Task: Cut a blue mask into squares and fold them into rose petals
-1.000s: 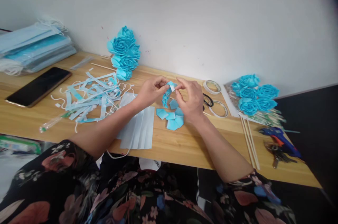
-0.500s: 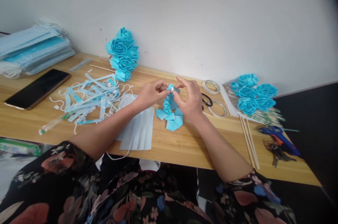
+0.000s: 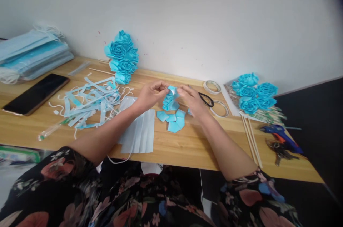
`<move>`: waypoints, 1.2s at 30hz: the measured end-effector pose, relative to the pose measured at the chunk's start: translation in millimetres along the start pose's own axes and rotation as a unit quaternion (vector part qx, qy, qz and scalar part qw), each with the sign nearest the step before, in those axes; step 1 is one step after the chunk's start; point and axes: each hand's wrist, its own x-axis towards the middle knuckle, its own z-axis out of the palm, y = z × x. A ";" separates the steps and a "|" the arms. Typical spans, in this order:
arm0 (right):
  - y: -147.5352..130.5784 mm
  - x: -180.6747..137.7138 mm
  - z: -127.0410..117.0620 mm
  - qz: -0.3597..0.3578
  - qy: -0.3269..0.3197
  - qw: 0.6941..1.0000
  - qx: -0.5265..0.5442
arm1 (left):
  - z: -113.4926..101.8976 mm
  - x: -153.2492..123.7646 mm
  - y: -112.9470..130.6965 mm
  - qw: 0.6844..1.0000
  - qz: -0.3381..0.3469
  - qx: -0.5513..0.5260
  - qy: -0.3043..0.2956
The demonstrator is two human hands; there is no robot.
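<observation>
Between my two hands is a small blue petal [image 3: 172, 90], cut from what looks like face-mask fabric. My left hand [image 3: 150, 95] pinches its left edge between thumb and fingertips. At its right edge, my right hand [image 3: 191, 99] pinches it the same way. Just below the fingers lies a little heap of curled blue petals [image 3: 168, 102] on the table. Flat blue petal pieces [image 3: 175, 121] are spread closer to me. A pleated face mask [image 3: 140, 130] lies flat to the right of my left forearm, its ear loop hanging over the table's front edge.
Mask strips and loops [image 3: 91, 100] are heaped at left, near a phone [image 3: 36, 93] and stacked masks [image 3: 32, 55]. Blue fabric roses [image 3: 123, 55] stand by the wall; more roses [image 3: 253, 93] lie right. Tape rolls [image 3: 211, 87], scissors [image 3: 206, 99], sticks [image 3: 251, 139], glue gun [image 3: 281, 137] and keys [image 3: 280, 154] are there too.
My hands have drawn slightly apart, stretching the petal between them. The right hand has turned so its fingers lie flatter over the petal. The view has shifted slightly.
</observation>
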 end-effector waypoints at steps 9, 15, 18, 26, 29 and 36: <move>-3.0 -0.9 -1.5 -0.053 0.082 0.991 -0.086 | -4.8 2.8 -7.7 0.999 -0.029 0.009 0.034; -7.7 -3.4 2.9 -0.191 0.180 0.911 -0.317 | -1.9 -2.4 6.3 0.998 -0.009 0.015 0.056; -5.1 -4.6 6.3 -0.220 0.181 0.885 -0.369 | 2.8 -5.7 9.7 0.999 -0.005 0.046 0.014; -3.5 -6.9 8.7 -0.256 0.159 0.866 -0.399 | 5.9 -3.0 -2.5 0.999 -0.048 0.005 0.019; -3.9 -8.2 10.0 -0.253 0.145 0.870 -0.398 | 7.7 -2.4 -3.1 0.997 -0.063 -0.050 0.015; -2.5 -7.9 11.1 -0.252 0.116 0.868 -0.412 | 7.5 -0.9 -7.3 0.994 -0.079 -0.067 0.016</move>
